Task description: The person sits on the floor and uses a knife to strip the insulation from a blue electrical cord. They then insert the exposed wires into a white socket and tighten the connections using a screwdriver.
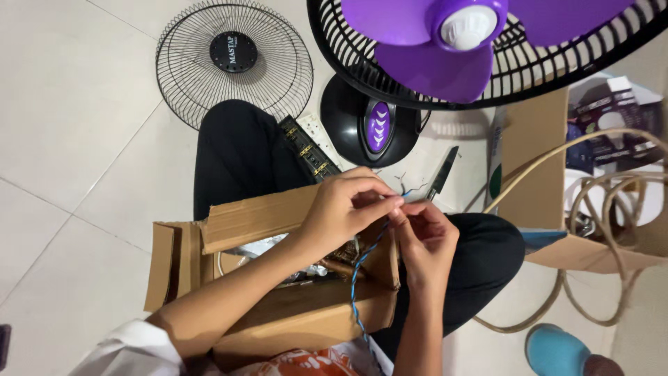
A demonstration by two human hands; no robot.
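Both hands meet at the centre of the frame: the left hand (pixel 344 209) and right hand (pixel 424 233) pinch a thin twisted blue wire (pixel 358 278) between their fingertips (its bare strands fan out above the grip). It trails down over an open cardboard box (pixel 278 320) on the lap. Upper right, a purple-bladed fan (pixel 473 42).

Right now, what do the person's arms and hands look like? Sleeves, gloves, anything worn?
Both hands are bare: no gloves, rings or watch visible on the left hand or right hand. Forearms are bare too. The left arm has a white sleeve pushed up near the elbow; the right arm's sleeve is out of view.
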